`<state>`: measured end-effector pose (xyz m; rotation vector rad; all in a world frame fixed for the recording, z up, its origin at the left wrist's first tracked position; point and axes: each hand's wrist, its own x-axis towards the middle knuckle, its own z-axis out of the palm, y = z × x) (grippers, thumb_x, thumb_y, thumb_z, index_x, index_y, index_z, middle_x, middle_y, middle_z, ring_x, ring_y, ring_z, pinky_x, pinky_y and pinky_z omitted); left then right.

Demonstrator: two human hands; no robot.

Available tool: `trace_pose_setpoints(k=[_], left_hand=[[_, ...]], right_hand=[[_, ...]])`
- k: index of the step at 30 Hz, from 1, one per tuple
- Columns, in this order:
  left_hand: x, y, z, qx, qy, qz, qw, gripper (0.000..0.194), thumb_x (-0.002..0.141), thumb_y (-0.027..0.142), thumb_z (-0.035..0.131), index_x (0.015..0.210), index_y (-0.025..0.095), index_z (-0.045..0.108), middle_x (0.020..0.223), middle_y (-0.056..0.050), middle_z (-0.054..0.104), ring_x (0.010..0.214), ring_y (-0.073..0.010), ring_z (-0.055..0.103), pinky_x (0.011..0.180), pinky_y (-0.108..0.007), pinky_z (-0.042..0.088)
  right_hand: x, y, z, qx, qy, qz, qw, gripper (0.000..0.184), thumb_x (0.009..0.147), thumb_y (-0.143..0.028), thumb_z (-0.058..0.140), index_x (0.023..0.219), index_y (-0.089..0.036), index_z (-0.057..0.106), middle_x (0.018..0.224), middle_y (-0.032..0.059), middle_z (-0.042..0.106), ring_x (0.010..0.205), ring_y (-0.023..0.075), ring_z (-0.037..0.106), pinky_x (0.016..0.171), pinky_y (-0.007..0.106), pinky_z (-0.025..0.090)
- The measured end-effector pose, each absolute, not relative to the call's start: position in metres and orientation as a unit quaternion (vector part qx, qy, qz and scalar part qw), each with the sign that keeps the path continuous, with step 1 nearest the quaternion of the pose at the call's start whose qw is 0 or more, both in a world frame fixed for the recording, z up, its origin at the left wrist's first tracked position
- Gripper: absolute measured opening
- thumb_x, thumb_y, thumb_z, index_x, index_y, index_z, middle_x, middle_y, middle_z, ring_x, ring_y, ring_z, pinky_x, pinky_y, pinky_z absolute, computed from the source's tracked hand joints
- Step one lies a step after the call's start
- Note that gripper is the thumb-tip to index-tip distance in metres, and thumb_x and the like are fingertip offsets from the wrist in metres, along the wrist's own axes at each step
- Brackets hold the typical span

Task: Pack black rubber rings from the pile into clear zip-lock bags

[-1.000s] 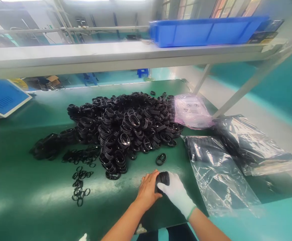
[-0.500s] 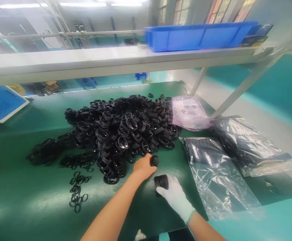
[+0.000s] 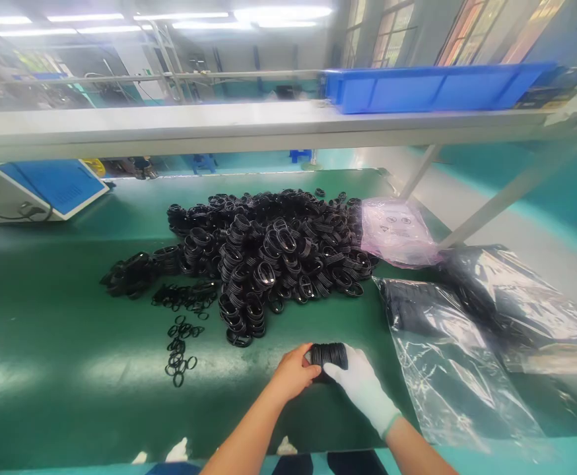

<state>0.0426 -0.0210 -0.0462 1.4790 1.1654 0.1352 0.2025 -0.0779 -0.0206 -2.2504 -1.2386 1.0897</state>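
Note:
A short stack of black oval rings [image 3: 329, 357] rests on the green table [image 3: 70, 343] near its front edge. My bare left hand [image 3: 293, 373] grips the stack's left end with curled fingers. My right hand [image 3: 358, 380], in a white glove, holds the right end. Just behind them lies a big heap of the same black oval rings [image 3: 273, 251].
Small thin black rings [image 3: 179, 343] are scattered left of the heap. Clear plastic bags of dark parts [image 3: 447, 343] and a pink bag [image 3: 397, 227] lie to the right. A blue-topped device [image 3: 51, 188] sits far left. A shelf overhead carries a blue bin [image 3: 432, 86].
My left hand had reached forward to the loose ring by the heap, then came back with it to the stack. The view has shifted left.

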Motion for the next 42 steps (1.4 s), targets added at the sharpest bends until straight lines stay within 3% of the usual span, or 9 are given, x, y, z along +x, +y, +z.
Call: trace_pose_setpoints(k=[11, 15, 17, 20, 25, 29, 33, 37, 42], left_hand=[[0.037, -0.021, -0.027, 0.633, 0.519, 0.056, 0.571, 0.069, 0.058, 0.024, 0.066, 0.123, 0.02, 0.043, 0.071, 0.003, 0.06, 0.058, -0.0117, 0.055, 0.055, -0.024, 0.044], [-0.011, 0.013, 0.027, 0.732, 0.589, 0.178, 0.292, 0.025, 0.078, 0.021, 0.046, 0.1, 0.024, 0.057, 0.087, 0.001, 0.059, 0.077, -0.011, 0.055, 0.071, -0.023, 0.042], [-0.04, 0.038, 0.057, 0.753, 0.611, 0.204, 0.133, 0.023, 0.083, 0.02, 0.038, 0.095, 0.024, 0.058, 0.094, -0.001, 0.058, 0.086, -0.0128, 0.054, 0.075, -0.024, 0.04], [-0.071, 0.074, 0.089, 0.763, 0.621, 0.172, 0.048, 0.022, 0.083, 0.019, 0.039, 0.095, 0.024, 0.057, 0.097, 0.0, 0.056, 0.083, -0.0125, 0.055, 0.071, -0.023, 0.04], [-0.066, 0.12, 0.107, 0.819, 0.568, 0.064, 0.035, 0.023, 0.083, 0.021, 0.038, 0.098, 0.028, 0.055, 0.104, 0.001, 0.054, 0.086, -0.012, 0.055, 0.069, -0.023, 0.041], [-0.032, 0.141, 0.107, 0.78, 0.625, -0.027, -0.008, 0.04, 0.07, 0.04, 0.058, 0.105, 0.02, 0.05, 0.105, -0.008, 0.055, 0.097, -0.0226, 0.052, 0.075, -0.032, 0.042], [-0.024, 0.141, 0.119, 0.757, 0.651, -0.054, -0.015, 0.042, 0.068, 0.03, 0.061, 0.105, 0.014, 0.049, 0.098, -0.011, 0.059, 0.096, -0.0255, 0.052, 0.076, -0.035, 0.042], [-0.04, 0.107, 0.13, 0.805, 0.592, -0.013, -0.042, 0.041, 0.072, 0.028, 0.056, 0.111, 0.019, 0.047, 0.103, -0.008, 0.057, 0.101, -0.0248, 0.045, 0.083, -0.037, 0.038], [-0.021, 0.027, 0.066, 0.928, 0.33, -0.112, 0.135, 0.035, 0.069, 0.015, 0.055, 0.102, 0.028, 0.054, 0.097, -0.002, 0.058, 0.094, -0.0188, 0.047, 0.08, -0.03, 0.04]], right_hand=[[0.19, -0.071, -0.025, -0.839, -0.393, 0.36, 0.105, 0.059, 0.063, -0.053, 0.053, 0.105, -0.012, 0.049, 0.105, 0.0168, 0.051, 0.095, 0.0283, 0.055, 0.078, 0.036, 0.043], [0.191, -0.071, -0.028, -0.832, -0.404, 0.369, 0.091, 0.061, 0.064, -0.055, 0.05, 0.108, -0.013, 0.049, 0.107, 0.018, 0.053, 0.095, 0.0289, 0.057, 0.078, 0.038, 0.043], [0.192, -0.071, -0.026, -0.829, -0.405, 0.375, 0.089, 0.062, 0.065, -0.056, 0.049, 0.11, -0.013, 0.049, 0.108, 0.018, 0.053, 0.094, 0.029, 0.058, 0.077, 0.038, 0.044], [0.191, -0.071, -0.024, -0.824, -0.408, 0.381, 0.096, 0.061, 0.065, -0.055, 0.048, 0.11, -0.014, 0.05, 0.107, 0.0177, 0.054, 0.094, 0.0293, 0.058, 0.077, 0.039, 0.044], [0.19, -0.069, -0.026, -0.833, -0.397, 0.37, 0.109, 0.063, 0.061, -0.054, 0.052, 0.109, -0.014, 0.052, 0.104, 0.0178, 0.056, 0.094, 0.0323, 0.057, 0.076, 0.041, 0.045], [0.19, -0.066, -0.031, -0.83, -0.396, 0.377, 0.109, 0.061, 0.059, -0.053, 0.055, 0.107, -0.016, 0.054, 0.102, 0.0171, 0.057, 0.094, 0.0337, 0.057, 0.075, 0.042, 0.045], [0.187, -0.067, -0.029, -0.839, -0.374, 0.383, 0.098, 0.066, 0.063, -0.053, 0.051, 0.115, -0.013, 0.046, 0.112, 0.0184, 0.05, 0.099, 0.0319, 0.055, 0.081, 0.041, 0.043], [0.185, -0.068, -0.022, -0.838, -0.363, 0.397, 0.091, 0.071, 0.064, -0.053, 0.049, 0.121, -0.012, 0.038, 0.116, 0.0183, 0.043, 0.102, 0.0304, 0.052, 0.083, 0.04, 0.041], [0.187, -0.067, -0.019, -0.829, -0.375, 0.408, 0.078, 0.067, 0.066, -0.052, 0.049, 0.119, -0.012, 0.038, 0.114, 0.017, 0.042, 0.102, 0.0297, 0.051, 0.084, 0.039, 0.04]])
